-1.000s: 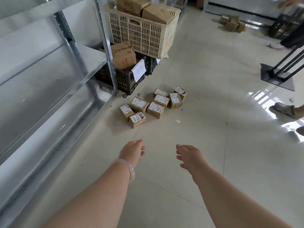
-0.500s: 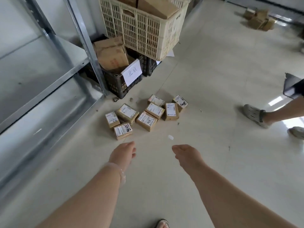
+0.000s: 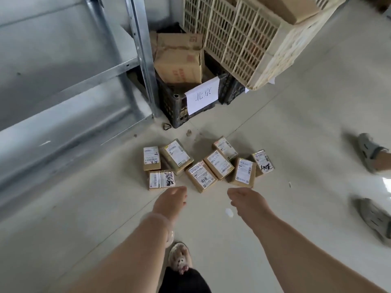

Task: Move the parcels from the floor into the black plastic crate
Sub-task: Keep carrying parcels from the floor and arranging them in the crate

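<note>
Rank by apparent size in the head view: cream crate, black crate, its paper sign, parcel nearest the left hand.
1. Cream crate.
2. Black crate, partly hidden.
3. Paper sign.
4. Parcel nearest the left hand, smaller though closer to the camera.

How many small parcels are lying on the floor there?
8, clustered before the black crate: left three, middle three, right two. None looks hidden, though one could lie beneath another.

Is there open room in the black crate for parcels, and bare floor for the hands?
Black crate: only a gap between the paper label and large cartons; beige crate covers its right side. Bare floor between left hand, right hand and parcels; parcels crowd together.
</note>
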`<action>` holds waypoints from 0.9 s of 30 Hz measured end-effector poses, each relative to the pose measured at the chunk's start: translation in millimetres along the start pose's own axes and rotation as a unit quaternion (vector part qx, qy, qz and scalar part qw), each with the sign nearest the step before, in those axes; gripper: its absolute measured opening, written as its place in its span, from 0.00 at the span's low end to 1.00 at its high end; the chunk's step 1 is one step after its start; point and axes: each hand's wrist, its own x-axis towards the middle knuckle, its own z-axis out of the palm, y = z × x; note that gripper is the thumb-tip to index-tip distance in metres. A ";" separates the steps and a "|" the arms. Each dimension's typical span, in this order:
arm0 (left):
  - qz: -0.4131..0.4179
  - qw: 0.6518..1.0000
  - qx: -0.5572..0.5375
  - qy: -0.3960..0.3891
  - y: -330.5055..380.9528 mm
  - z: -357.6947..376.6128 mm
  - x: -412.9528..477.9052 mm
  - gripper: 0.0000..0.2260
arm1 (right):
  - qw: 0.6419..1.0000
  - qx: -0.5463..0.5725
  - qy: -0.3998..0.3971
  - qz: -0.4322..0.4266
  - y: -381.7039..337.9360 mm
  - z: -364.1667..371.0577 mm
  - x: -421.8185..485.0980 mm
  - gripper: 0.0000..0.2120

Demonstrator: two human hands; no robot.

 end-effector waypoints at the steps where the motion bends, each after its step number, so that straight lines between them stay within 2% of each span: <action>1: -0.008 1.000 0.009 0.010 2.0 3.4 16.4 0.07 | 1.000 -0.010 -0.008 -0.001 -4.0 -0.1 17.6 0.14; 5: -0.040 0.999 0.017 0.022 5.2 19.7 74.9 0.11 | 0.999 -0.048 -0.025 -0.004 -5.6 -0.2 85.2 0.13; 8: -0.071 0.997 0.001 0.024 -2.9 36.5 116.3 0.21 | 0.993 -0.103 -0.045 -0.020 2.2 4.4 135.0 0.12; 11: -0.076 0.996 0.002 0.038 -15.4 53.5 159.3 0.20 | 0.982 -0.176 -0.064 -0.040 10.0 14.0 192.7 0.11; 21: -0.049 0.990 -0.019 0.130 -72.9 115.7 302.1 0.19 | 0.960 -0.240 -0.130 -0.055 60.8 95.1 358.7 0.18; 23: -0.057 0.987 -0.018 0.150 -86.4 127.3 321.9 0.21 | 0.963 -0.238 -0.115 -0.043 75.0 106.9 377.4 0.17; 27: -0.068 0.981 -0.033 0.180 -108.7 135.4 349.3 0.25 | 0.974 -0.218 -0.010 -0.067 83.0 123.8 400.5 0.15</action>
